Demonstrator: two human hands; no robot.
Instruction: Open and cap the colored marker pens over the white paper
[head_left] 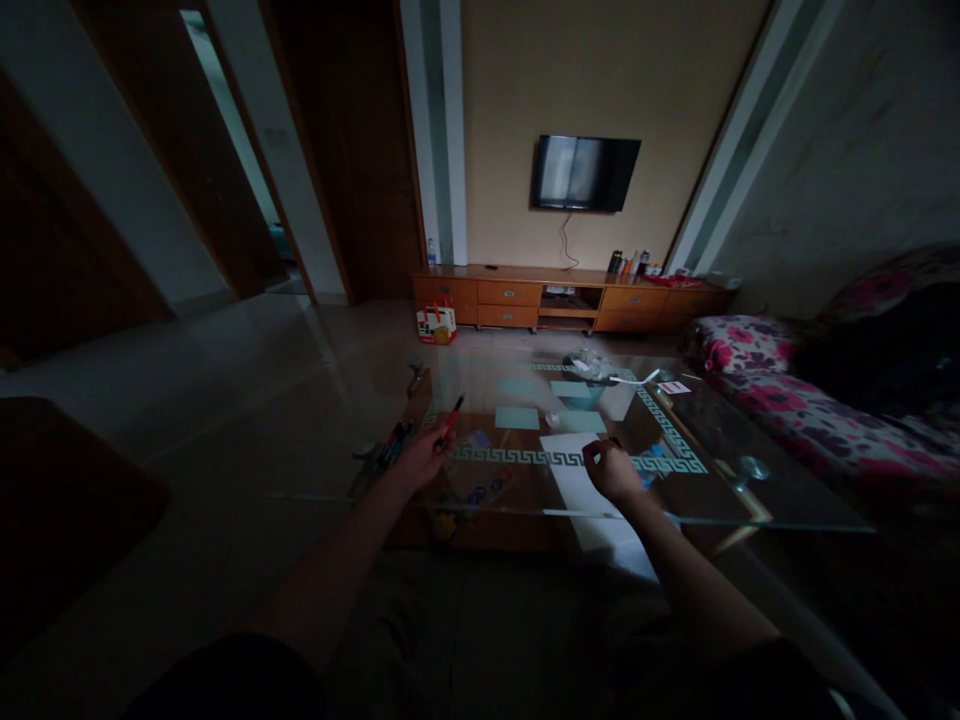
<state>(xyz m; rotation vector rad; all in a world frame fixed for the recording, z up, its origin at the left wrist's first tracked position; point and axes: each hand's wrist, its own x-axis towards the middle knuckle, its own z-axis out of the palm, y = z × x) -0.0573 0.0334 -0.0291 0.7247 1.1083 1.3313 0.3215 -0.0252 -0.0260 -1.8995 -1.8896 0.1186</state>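
Observation:
My left hand (424, 458) is closed around a slim red and black pen (452, 416), which points up and away above the glass table (517, 487). Beside that hand, to its left, several dark pens (393, 446) lie in a cluster near the table's left edge. On the right, my right hand (613, 470) has its fingers curled shut over a white sheet of paper (564, 478). A small dark tip shows by its knuckles, but what it holds, if anything, is too dim to make out.
A clear plastic bag (589, 364) and a red-and-white card (673, 388) lie toward the table's far side. Beyond stand a low wooden cabinet (510, 294) and a gift box (436, 324). A flowered sofa (795, 410) flanks the table's right.

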